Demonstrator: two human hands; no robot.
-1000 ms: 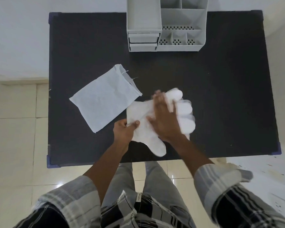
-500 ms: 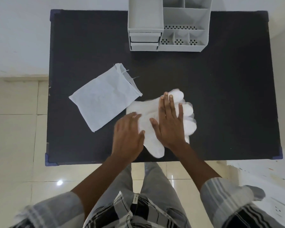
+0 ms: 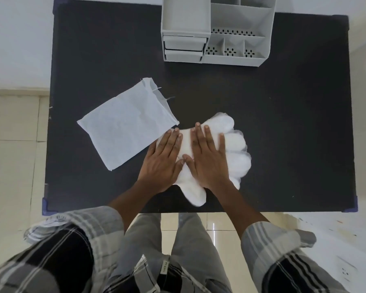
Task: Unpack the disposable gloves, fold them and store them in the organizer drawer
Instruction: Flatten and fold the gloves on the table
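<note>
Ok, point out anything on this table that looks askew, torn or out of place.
The white pouch lies skewed to the table edges, loose threads at its open end. The organizer looks square and the gloves lie flat under both hands.

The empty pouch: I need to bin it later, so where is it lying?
In the head view, the pouch lies flat on the table's left half, just left of the gloves.

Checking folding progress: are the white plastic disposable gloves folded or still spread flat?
Spread: white plastic disposable gloves lie flat, finger shapes showing, under both hands.
</note>
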